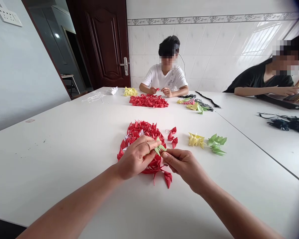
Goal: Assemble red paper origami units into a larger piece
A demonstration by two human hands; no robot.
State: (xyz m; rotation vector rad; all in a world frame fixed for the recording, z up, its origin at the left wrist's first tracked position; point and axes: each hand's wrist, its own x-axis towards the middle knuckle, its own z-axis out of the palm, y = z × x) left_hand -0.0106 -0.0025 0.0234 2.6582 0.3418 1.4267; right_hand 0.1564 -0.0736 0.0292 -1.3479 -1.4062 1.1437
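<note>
Between my two hands is a light green folded paper piece point(159, 147), above a pile of red folded paper pieces point(142, 127). My left hand point(138, 156) is closed on the green piece from the left. The fingertips of my right hand point(181, 162) are pinched together at its lower right edge; whatever they grip is too small to make out. One red piece point(167, 179) lies just below the pile, and several more point(173, 136) lie to its right. Yellow pieces point(196, 140) and green pieces point(217, 144) rest farther right.
Across the white table point(64, 159), a person in a white shirt point(164, 78) handles a small red piece behind another red pile point(149, 101). A person in black point(259, 78) sits at the right, near dark cords point(289, 123). White strings point(96, 97) lie far left.
</note>
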